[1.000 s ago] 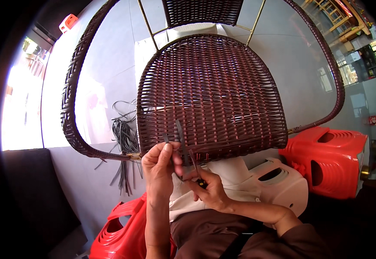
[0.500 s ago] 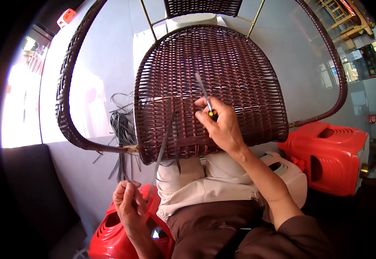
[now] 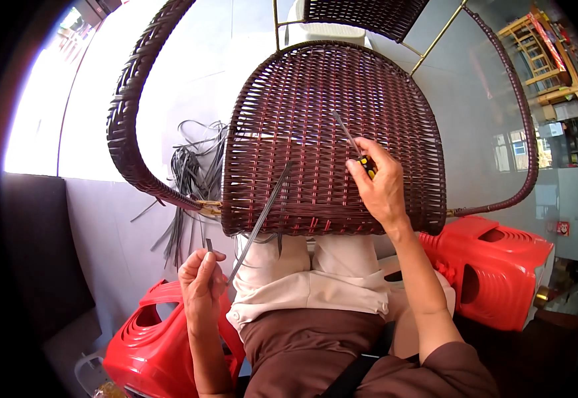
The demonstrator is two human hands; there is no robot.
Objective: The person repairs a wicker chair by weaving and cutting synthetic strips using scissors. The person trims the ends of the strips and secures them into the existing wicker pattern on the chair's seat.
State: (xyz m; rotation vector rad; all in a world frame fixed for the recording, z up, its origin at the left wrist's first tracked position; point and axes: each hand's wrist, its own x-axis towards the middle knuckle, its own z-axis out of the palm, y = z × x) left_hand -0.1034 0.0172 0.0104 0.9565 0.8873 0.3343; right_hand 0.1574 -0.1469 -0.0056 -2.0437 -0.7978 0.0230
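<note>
Head view: a woven brown seat lies in the middle, its rounded edge pointing away from the person and its straight front edge just above the person's pale trousers. The left hand is low and to the left, clear of the seat, with thumb and fingers pressed together, pinching a flat dark strip. A short end pokes up above the thumb; the long part slants up to the right from the fingers and meets the weave in the seat's left half. Another dark end hangs below the front edge, near that strip.

The right hand is over the right half of the seat, its fingers curled around the black and yellow handle of a screwdriver. The shaft points up and to the left across the weave; whether its tip touches the seat I cannot tell.

A woven loop curves along the left and a second loop along the right. Beyond the seat is a woven back, with a thin gold rod beside it. A bundle of loose dark strips lies on the grey floor, just left of the seat. One red stool stands by the left forearm; another red stool is beyond the right forearm.
</note>
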